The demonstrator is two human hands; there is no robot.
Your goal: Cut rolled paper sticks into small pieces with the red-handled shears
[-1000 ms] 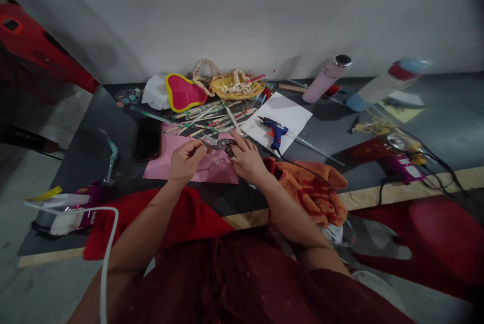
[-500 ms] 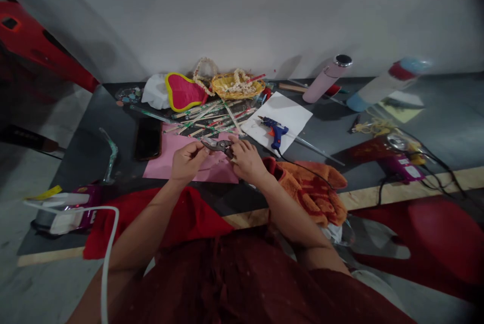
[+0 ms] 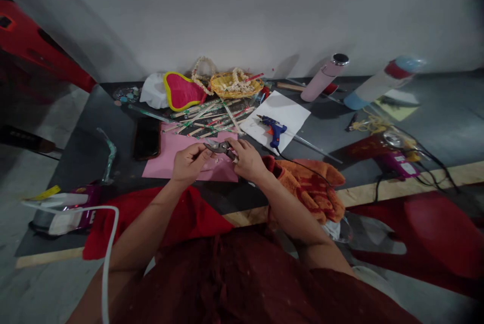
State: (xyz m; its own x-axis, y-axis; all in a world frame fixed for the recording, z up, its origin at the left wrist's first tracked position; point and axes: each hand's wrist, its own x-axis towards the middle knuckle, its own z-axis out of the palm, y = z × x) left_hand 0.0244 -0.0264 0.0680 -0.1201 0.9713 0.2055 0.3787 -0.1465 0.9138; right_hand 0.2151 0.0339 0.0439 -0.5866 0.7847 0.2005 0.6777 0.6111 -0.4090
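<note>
My right hand point(image 3: 247, 158) is wrapped round the handles of a pair of pruning shears point(image 3: 220, 147), whose blades point left. At the blade tips, the thumb and fingers of my left hand point(image 3: 189, 162) are pinched together; whatever small thing they hold is too small to make out. Both hands are over a pink sheet of paper point(image 3: 170, 155) with small pale bits on it. Just beyond lies a pile of thin wrapped sticks point(image 3: 207, 117). To the right, a blue glue gun point(image 3: 275, 129) rests on a white sheet point(image 3: 293, 109).
At the back stand a yellow basket point(image 3: 227, 93) of pale pieces and a red heart-shaped piece point(image 3: 183, 91) with yellow edging. A phone point(image 3: 147, 137) lies left. An orange cloth point(image 3: 308, 185), a pink flask point(image 3: 321, 79) and a bottle point(image 3: 381, 84) are at right. A white cable point(image 3: 108, 263) hangs front left.
The shears' handles look slightly more spread, and my right fingers have shifted on them. My left hand stays pinched by the blades. The whole view has moved slightly.
</note>
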